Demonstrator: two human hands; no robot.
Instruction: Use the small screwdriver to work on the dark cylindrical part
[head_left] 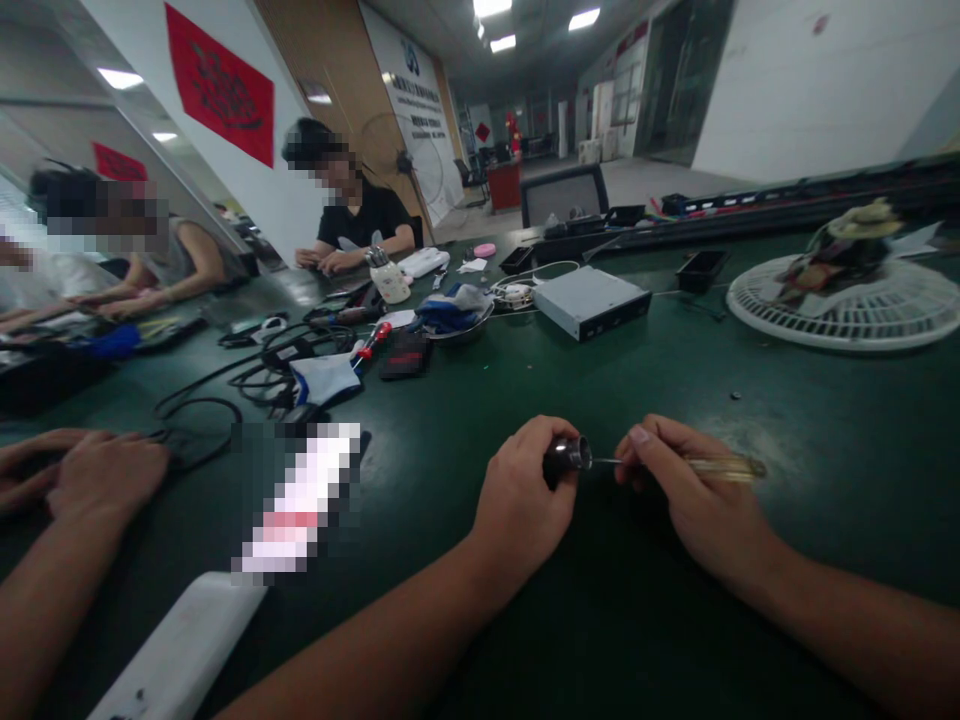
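Note:
My left hand point(521, 495) is closed around a dark, shiny cylindrical part point(576, 453), whose round open end faces right. In my right hand point(694, 490) lies a screwdriver with a clear yellowish handle point(731, 468), gripped by thumb and fingers. Its thin metal shaft points left, level with the part's opening. The tip is close to the rim; whether it touches or sits inside, I cannot tell. Both hands are held over the dark green table point(465, 400). My left palm hides the rear of the part.
Beyond my hands stand a grey metal box point(592, 300) and a white fan grille point(847, 300). A red screwdriver point(371, 345), cloth gloves point(326, 378) and black cables point(199, 405) lie left. Another person's hands point(112, 470) rest near a white device point(184, 640). More people sit across the table.

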